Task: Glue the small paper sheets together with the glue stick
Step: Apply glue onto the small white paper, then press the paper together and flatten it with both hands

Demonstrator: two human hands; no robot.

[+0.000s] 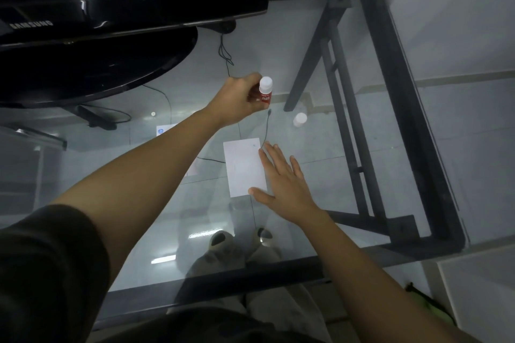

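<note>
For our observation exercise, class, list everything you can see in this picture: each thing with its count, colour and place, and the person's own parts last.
Glue stick: one, red body with white cap on, held above the table behind the paper.
Paper sheet: one visible, white, flat on the glass at centre.
White cap-like object: one, right of the glue stick; on or below the glass, cannot tell.
Monitor: one, black, far left on the table.
Cable: thin, black, running to the paper's far corner.
Glass table: one, clear top, dark frame.
Left hand: closed around the glue stick.
Right hand: open, flat, fingers on the paper's right edge.
Feet: two, seen through the glass.
</note>
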